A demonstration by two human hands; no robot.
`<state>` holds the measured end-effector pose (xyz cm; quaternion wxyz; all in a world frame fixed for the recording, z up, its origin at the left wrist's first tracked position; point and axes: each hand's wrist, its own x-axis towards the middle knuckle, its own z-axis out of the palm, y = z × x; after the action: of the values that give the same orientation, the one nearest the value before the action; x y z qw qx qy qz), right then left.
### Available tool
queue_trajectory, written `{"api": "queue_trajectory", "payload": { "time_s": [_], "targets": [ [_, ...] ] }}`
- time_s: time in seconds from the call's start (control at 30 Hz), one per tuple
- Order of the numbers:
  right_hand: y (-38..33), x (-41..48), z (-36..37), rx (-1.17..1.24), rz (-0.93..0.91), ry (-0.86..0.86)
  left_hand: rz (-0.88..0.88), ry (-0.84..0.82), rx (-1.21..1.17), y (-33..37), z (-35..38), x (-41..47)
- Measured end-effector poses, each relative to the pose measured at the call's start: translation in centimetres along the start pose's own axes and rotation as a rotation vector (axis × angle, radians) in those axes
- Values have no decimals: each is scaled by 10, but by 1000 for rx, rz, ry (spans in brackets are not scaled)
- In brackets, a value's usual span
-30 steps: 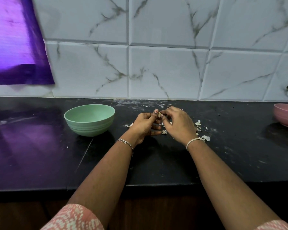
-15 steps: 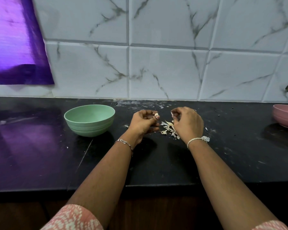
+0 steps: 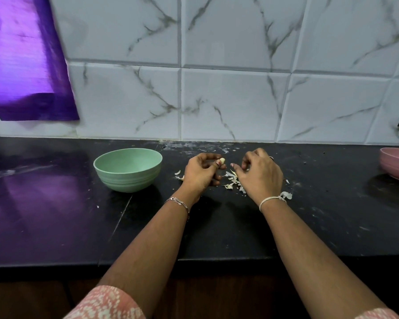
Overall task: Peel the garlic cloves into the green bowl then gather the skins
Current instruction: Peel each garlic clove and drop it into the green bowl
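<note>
Where the black counter (image 3: pixel 55 215) met the marble-veined tile wall (image 3: pixel 228 100), a purple cloth (image 3: pixel 21 65) hung at far left. Green bowl (image 3: pixel 127 178) stood upright on the counter, left of both hands. Pink bowl (image 3: pixel 396 168) sat at the right edge, partly cut off. Left hand (image 3: pixel 199 173) was curled, pinching a peeled garlic clove (image 3: pixel 222 160) at its fingertips, near the green bowl but apart from it. Right hand (image 3: pixel 259 176) was curled above the skins (image 3: pixel 232 179); whether it gripped anything could not be told. Skins lay scattered between and beside the hands.
</note>
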<state>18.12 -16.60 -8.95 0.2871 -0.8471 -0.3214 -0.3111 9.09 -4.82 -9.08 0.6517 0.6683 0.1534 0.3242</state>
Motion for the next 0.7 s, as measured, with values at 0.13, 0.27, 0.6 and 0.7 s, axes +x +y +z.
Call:
{"api": "queue_trajectory", "payload": {
  "time_s": [0.13, 0.27, 0.6, 0.7],
  "targets": [
    [0, -4, 3, -14, -68, -69, 62, 97, -70, 13, -1, -7],
    [-3, -7, 7, 4, -157, -162, 188, 164, 24, 30, -22, -16],
    [-19, -14, 5, 62, -318, -244, 165, 278, 943, 78, -145, -12],
    [-19, -15, 5, 13, -340, -273, 73, 293, 1173, 76, -163, -18]
  ]
}}
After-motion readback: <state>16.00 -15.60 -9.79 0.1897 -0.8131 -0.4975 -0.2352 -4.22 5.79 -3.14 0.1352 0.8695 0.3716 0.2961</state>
